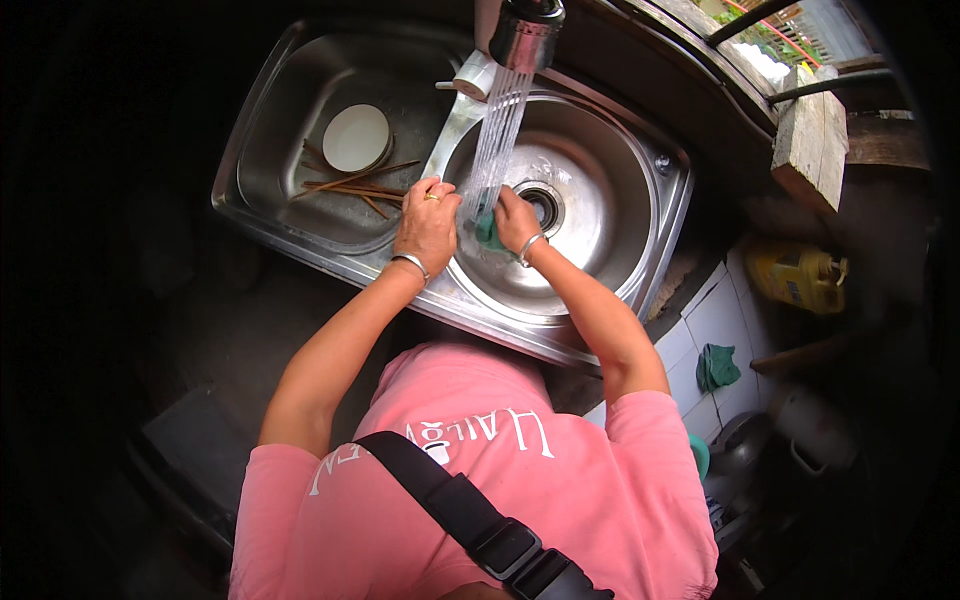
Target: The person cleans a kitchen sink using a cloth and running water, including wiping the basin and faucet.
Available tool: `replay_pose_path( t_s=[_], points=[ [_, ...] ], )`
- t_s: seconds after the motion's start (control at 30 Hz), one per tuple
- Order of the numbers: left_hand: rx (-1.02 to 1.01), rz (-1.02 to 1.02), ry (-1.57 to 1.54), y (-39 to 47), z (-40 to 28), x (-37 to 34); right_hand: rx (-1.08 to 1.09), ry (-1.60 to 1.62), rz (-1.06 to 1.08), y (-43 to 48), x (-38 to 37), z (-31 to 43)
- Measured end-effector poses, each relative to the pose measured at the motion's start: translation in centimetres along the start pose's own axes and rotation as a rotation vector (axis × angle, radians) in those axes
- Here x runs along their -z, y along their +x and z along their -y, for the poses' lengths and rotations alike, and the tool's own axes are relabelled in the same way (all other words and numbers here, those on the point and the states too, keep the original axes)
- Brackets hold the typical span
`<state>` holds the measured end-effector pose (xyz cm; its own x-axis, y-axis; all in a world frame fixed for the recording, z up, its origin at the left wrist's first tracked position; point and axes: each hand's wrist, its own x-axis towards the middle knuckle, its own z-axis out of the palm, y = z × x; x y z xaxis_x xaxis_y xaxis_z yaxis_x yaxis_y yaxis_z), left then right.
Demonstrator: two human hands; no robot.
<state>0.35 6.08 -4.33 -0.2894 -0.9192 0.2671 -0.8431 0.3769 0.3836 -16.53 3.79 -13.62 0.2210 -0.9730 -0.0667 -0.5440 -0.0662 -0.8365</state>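
Note:
My right hand (517, 223) grips a wet green cloth (489, 229) inside the round basin (592, 247) of a stainless steel sink. Water (501, 124) from the faucet sprayer (528, 37) falls in thin streams onto the cloth. Over the divider between the two basins is my left hand (427, 225), fingers bent, with a ring and a bracelet. Its palm side is hidden, so a hold on anything cannot be made out. Several brown chopsticks (345, 186) lie in the left basin (277, 97), some ending close to the left hand. Above them rests a white bowl (358, 139), apparently stacked.
A white faucet lever (474, 75) stands behind the divider. To the right, a wooden block (810, 142) juts out by the barred window. A yellow jug (802, 277) and another green cloth (718, 367) are on the tiled surface (679, 345), near a dark pan (742, 442).

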Motion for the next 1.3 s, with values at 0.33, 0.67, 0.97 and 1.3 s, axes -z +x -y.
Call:
replay_pose_path(
  t_s=[0.33,0.67,0.97,1.3],
  points=[
    [-0.021,0.017,0.089,0.7,-1.5,0.3,-0.140,-0.205,0.115,2.6,4.2,-1.9],
    [0.069,1.456,-0.007,1.4,-5.9,-4.8,0.212,-0.332,0.214,-0.8,0.6,0.7],
    [0.067,1.500,0.138,0.8,-5.9,-6.6,0.319,-0.530,0.097,2.6,-1.5,-2.4],
    [-0.034,1.549,0.223,1.4,-6.3,-6.6,0.355,-0.476,0.159,5.5,0.1,-3.2]
  ],
)
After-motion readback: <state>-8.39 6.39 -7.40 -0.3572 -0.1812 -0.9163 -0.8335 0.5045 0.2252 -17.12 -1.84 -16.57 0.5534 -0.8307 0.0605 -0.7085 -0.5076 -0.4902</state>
